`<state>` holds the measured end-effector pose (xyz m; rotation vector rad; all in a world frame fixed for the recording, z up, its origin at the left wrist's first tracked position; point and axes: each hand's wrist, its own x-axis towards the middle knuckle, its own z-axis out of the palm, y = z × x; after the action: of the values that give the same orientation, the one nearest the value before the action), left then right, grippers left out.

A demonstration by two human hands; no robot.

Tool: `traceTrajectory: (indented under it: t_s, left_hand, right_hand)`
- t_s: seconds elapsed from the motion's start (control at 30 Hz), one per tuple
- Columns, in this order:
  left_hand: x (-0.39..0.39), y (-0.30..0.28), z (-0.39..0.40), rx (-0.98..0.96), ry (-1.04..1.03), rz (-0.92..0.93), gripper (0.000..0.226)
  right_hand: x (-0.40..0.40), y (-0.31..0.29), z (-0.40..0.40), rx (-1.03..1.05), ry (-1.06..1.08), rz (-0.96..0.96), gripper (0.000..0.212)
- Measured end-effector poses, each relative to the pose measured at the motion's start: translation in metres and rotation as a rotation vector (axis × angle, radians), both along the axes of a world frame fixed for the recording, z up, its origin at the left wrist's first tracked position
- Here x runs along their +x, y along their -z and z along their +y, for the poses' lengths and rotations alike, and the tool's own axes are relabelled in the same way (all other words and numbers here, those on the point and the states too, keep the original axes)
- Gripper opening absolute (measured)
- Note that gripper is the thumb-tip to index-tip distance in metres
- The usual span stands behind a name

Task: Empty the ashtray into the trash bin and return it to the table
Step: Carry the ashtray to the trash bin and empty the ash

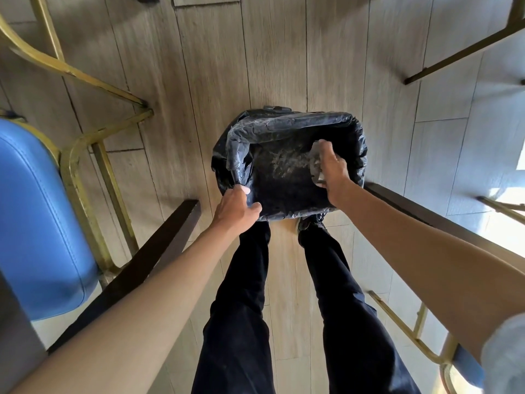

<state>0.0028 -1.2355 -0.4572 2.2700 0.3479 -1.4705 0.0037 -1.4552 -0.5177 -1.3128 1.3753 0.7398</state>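
Note:
A trash bin (287,120) lined with a black plastic bag stands on the wooden floor in front of my feet. My left hand (235,207) grips the bag's near left rim. My right hand (333,172) is inside the bin's right side, closed on a clear glass ashtray (316,163) that is tipped on its side, its open face turned toward the bin's middle. Grey ash (287,163) lies scattered on the bag's bottom. My hand hides most of the ashtray.
A blue padded chair (37,223) with a gold metal frame stands at the left. Dark table legs (153,260) slant in on both sides of me. More gold chair legs (409,331) are at the lower right. My dark-trousered legs (244,308) stand just behind the bin.

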Motion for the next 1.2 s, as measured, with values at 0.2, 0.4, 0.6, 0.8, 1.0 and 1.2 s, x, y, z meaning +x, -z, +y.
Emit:
traceTrajectory:
  t_s: [0.2, 0.4, 0.6, 0.8, 1.0, 1.2]
  left_hand:
    - [-0.004, -0.001, -0.001, 0.005, -0.011, -0.023, 0.050]
    - [-0.004, 0.000, -0.001, -0.002, -0.023, -0.027, 0.050]
    - [-0.006, 0.000, 0.001, -0.017, -0.027, -0.035, 0.050]
    - [-0.008, -0.003, 0.003, -0.034, -0.011, -0.005, 0.056]
    - [-0.011, -0.005, -0.004, -0.034, -0.020, -0.021, 0.058]
    - [-0.012, -0.005, -0.003, -0.026, -0.020, -0.032, 0.055]
  right_hand:
    - [0.000, 0.001, -0.003, -0.030, 0.002, -0.012, 0.052]
    - [-0.006, -0.008, 0.014, -0.139, -0.193, -0.038, 0.101]
    - [-0.026, -0.012, 0.053, -0.153, -0.638, -0.141, 0.111]
    - [-0.041, -0.008, 0.061, -0.235, -0.662, -0.129, 0.107]
    - [-0.045, -0.006, 0.041, -0.309, -0.721, -0.179, 0.102]
    - [-0.046, -0.007, 0.026, -0.335, -0.804, -0.168, 0.099]
